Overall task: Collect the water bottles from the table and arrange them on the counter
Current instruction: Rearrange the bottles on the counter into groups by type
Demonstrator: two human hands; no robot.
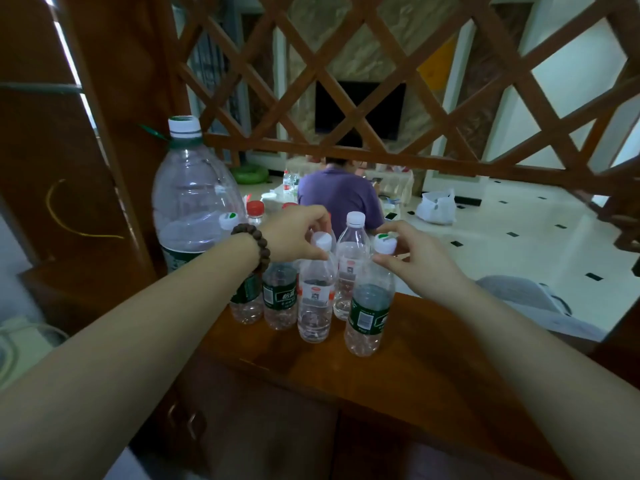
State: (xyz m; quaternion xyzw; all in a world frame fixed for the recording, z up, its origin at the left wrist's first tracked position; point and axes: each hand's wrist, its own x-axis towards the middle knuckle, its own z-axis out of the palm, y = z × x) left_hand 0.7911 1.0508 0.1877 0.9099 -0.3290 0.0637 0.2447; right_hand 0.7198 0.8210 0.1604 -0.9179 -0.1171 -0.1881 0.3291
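Wooden counter (398, 344), left hand (298, 233), right hand (412, 254) pinching bottle caps

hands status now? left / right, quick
Left hand: pinching the cap of the white-label bottle on the counter.
Right hand: pinching the cap of the green-label bottle.

A wooden lattice screen (398, 74) spans the room's upper half. Behind it, a person in a purple shirt (341, 197) sits facing away toward a dark television (360, 109). A white bag (437, 206) rests on the pale tiled floor (512, 216), well apart to the right.
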